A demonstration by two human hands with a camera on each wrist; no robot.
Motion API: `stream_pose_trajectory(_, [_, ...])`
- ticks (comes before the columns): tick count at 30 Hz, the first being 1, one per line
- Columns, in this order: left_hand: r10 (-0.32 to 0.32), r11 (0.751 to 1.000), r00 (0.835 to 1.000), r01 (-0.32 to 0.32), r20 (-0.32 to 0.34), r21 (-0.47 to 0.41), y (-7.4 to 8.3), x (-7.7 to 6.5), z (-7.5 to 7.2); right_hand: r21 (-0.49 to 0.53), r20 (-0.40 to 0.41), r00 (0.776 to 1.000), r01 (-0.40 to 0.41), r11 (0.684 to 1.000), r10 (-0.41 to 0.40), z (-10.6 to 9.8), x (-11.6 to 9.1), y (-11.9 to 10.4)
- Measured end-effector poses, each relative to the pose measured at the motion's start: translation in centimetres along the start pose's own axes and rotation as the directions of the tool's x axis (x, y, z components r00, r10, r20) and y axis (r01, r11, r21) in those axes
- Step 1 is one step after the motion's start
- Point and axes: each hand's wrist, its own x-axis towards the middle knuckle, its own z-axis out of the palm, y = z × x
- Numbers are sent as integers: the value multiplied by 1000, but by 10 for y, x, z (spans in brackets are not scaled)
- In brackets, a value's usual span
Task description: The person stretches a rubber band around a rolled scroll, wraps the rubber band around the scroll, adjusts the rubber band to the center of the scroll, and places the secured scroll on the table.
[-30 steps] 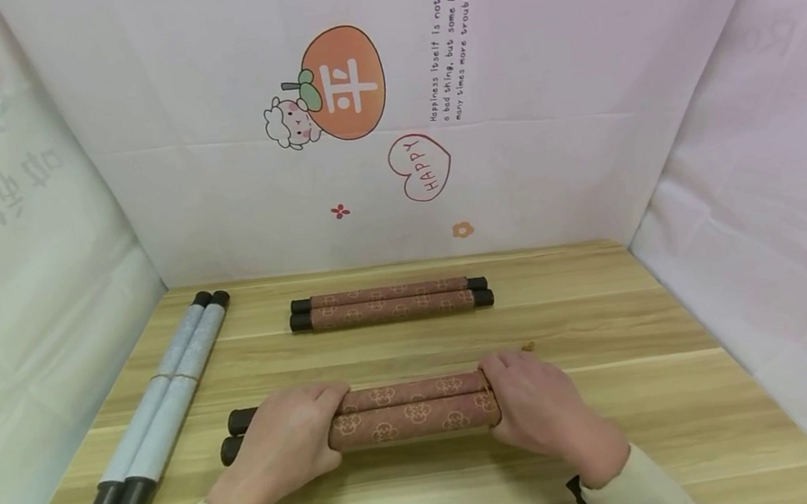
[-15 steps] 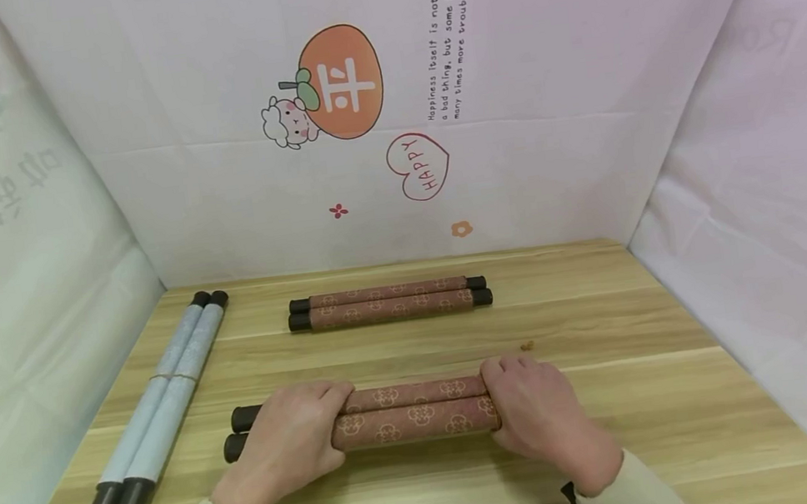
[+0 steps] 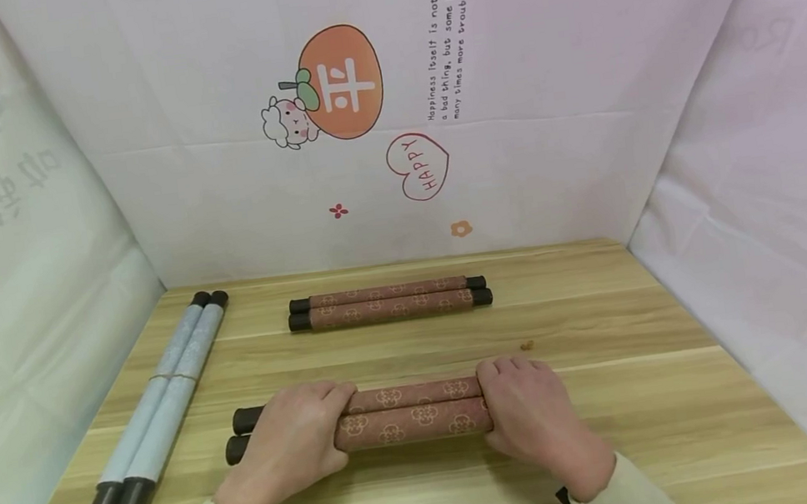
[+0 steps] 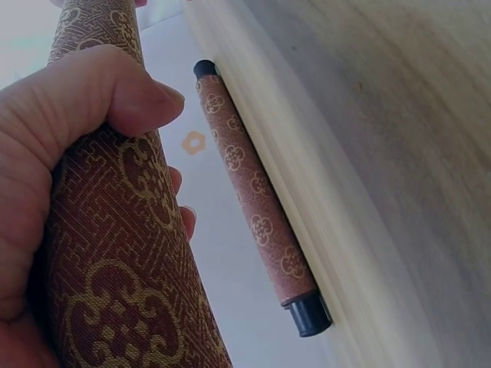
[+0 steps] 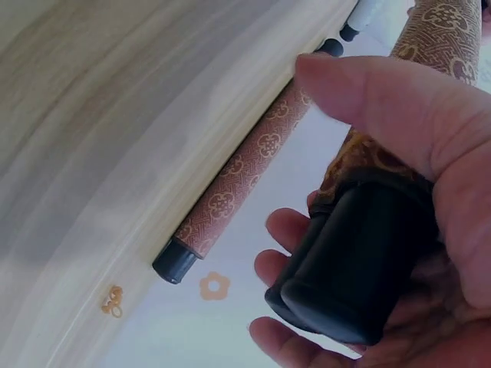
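White printed backdrop (image 3: 542,84) behind, wood-grain table (image 3: 609,327) below; head view: I hold two brown scrolls (image 3: 417,423) side by side, long axis running left to right in front of me; my left hand (image 3: 294,438) is wrapped round them towards their left end, black caps (image 3: 247,420) jutting beyond it; my right hand (image 3: 533,421) covers the right end; rear pair (image 3: 391,308) lies straight beyond the grip, well apart, roughly parallel to it; pale pair (image 3: 171,390) lies on the left, slanting away from me, nearer my left hand, a tie (image 3: 162,376) round its middle; small orange loops (image 3: 528,346) lie just beyond my right hand; whether the held scrolls touch the wood, I cannot tell.

Left wrist view: thumb (image 4: 146,100) across the patterned cloth, fingertips (image 4: 187,221) showing at the far side; grip closed round, no slack seen.

Right wrist view: thumb in front, fingers behind, right end caps (image 5: 345,261) between them; orange strand (image 5: 337,165) on the cloth beside those caps; containers: none seen.
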Motion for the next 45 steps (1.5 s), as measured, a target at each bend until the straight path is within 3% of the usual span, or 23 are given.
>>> stream_pose_trajectory(16, [36, 999, 999, -37, -27, -26, 2, -1, 0, 33, -66, 993, 104, 994, -102, 8, 0, -3])
stream_pose_trajectory(31, [34, 998, 999, -35, -6, -57, 10, 4, 4, 24, -156, 981, 119, 993, -114, 11, 2, -15])
stream_pose_trajectory(40, [48, 998, 999, -48, -2, -41, 17, 10, 4, -6, -144, 983, 114, 994, -113, 12, 1, -23])
stream_pose_trajectory(45, [49, 999, 999, -49, 11, -23, 18, 10, 4, 26, -80, 992, 96, 995, -94, 10, 2, -23])
